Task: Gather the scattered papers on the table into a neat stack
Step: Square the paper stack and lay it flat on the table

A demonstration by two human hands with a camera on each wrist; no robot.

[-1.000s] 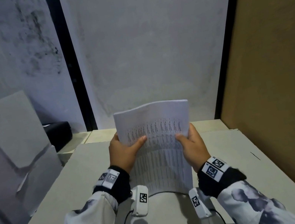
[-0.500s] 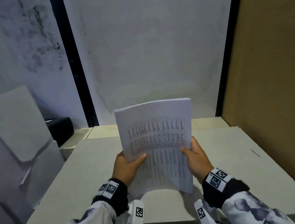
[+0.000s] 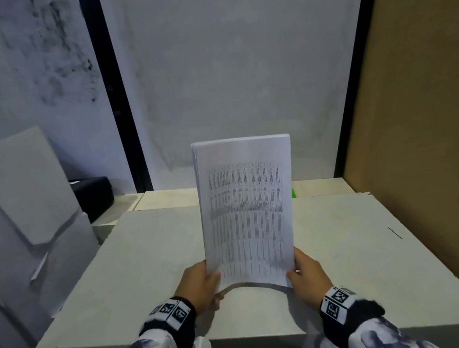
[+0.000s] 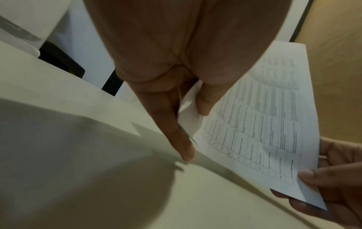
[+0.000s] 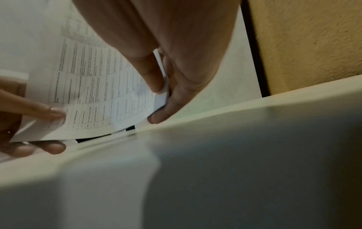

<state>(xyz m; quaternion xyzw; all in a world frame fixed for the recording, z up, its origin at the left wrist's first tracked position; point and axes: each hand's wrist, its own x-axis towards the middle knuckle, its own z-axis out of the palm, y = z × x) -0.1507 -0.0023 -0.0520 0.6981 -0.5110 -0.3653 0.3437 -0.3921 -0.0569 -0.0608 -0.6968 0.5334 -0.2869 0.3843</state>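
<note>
A stack of white papers (image 3: 248, 210) printed with tables stands upright above the pale table (image 3: 134, 268), its bottom edge bowed and just off the surface. My left hand (image 3: 199, 285) pinches the stack's lower left corner, thumb in front and fingers behind. My right hand (image 3: 309, 274) pinches the lower right corner the same way. In the left wrist view the papers (image 4: 260, 124) sit between thumb and fingers of the left hand (image 4: 188, 117). The right wrist view shows the sheets (image 5: 98, 93) nipped by the right hand (image 5: 162, 86).
A brown board (image 3: 430, 110) walls off the right side. A grey folded sheet (image 3: 25, 193) leans at the left, with a black box (image 3: 92, 193) behind it. A small green thing (image 3: 293, 193) peeks out behind the stack. The wall stands close behind the table.
Both hands slid down the stack's sides to its bottom corners, and the stack now stands taller and straighter, further toward the table's near edge.
</note>
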